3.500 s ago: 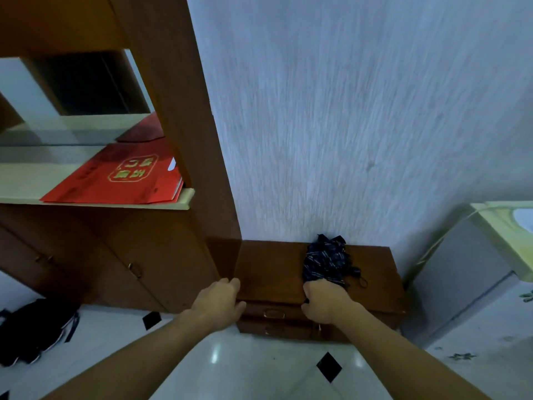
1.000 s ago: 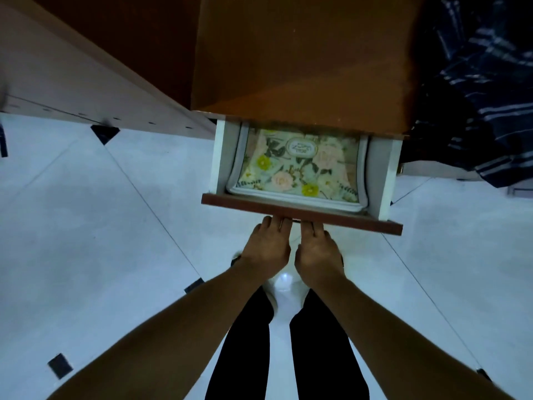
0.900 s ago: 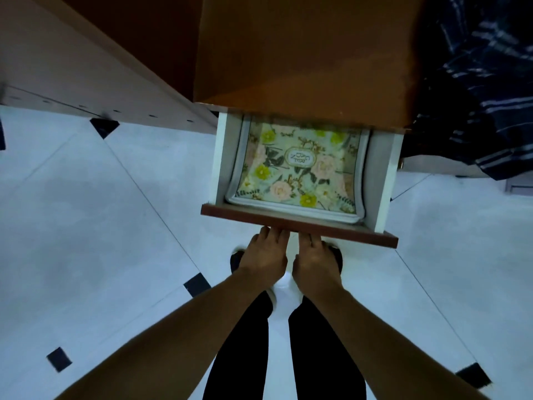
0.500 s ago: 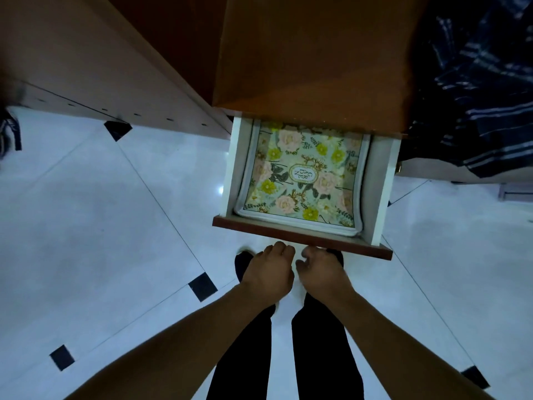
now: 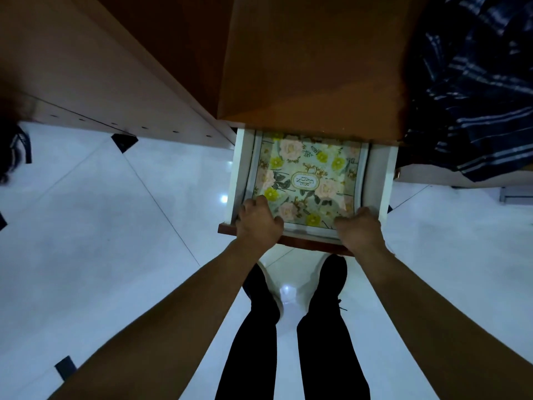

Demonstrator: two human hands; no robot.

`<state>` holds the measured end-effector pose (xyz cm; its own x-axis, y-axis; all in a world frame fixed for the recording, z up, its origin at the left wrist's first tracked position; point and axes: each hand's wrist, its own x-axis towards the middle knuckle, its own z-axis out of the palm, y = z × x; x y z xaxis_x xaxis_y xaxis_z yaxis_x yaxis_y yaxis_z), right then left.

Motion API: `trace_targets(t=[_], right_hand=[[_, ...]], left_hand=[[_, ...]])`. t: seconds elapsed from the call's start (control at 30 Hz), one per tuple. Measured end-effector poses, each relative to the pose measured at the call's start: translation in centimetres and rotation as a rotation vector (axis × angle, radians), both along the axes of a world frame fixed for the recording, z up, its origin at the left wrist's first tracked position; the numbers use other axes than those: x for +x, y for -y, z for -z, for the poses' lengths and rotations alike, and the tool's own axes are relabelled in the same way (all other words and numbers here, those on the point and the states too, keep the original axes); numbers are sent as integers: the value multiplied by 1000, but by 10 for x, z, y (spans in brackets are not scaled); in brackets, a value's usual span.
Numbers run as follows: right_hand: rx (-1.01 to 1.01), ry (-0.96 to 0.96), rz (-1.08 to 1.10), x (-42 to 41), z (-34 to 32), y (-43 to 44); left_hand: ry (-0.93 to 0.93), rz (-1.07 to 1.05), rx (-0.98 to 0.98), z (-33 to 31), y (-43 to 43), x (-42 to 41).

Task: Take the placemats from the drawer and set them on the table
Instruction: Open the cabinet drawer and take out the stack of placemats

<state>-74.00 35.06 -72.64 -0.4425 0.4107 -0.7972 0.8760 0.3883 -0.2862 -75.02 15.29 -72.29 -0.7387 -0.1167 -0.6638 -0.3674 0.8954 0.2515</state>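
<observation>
The drawer [image 5: 385,180] of a low wooden cabinet stands pulled out, seen from straight above. Inside lies a stack of floral placemats [image 5: 308,177] with pink and yellow flowers and a small oval label in the middle. My left hand [image 5: 258,220] rests on the near left corner of the stack, fingers curled over its edge. My right hand [image 5: 359,228] is at the near right corner, fingers tucked down at the mats' edge. Whether the mats are lifted I cannot tell.
The brown cabinet top [image 5: 311,62] overhangs the drawer's back half. A dark striped cloth [image 5: 473,82] lies on it at the right. A taller wooden unit [image 5: 95,82] stands to the left. White tiled floor [image 5: 115,241] lies below, with my legs and feet under the drawer.
The drawer has slid further out. Both hands left the drawer front and moved into the drawer, apart, onto the near corners of the placemat stack.
</observation>
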Motion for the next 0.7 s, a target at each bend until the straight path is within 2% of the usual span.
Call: trace_targets(t=[0.1,0.27,0.4,0.5,0.7], right_hand=[[-15,72,10,-4,11,7],[-34,170,66,-16,40,-2],[-119,96,226,-16,29,-2],[-100,141,250,-16,37,-2],[-71,72,385,-17,42,3]], left_hand=[[57,-3,-58,5,-4,-2],[129,-102,-30,14,-2,-15],[123,-141,-28,20,0,-18],[112,-188,-21,28,0,-20],[-112,-389,2,26,-1,-18]])
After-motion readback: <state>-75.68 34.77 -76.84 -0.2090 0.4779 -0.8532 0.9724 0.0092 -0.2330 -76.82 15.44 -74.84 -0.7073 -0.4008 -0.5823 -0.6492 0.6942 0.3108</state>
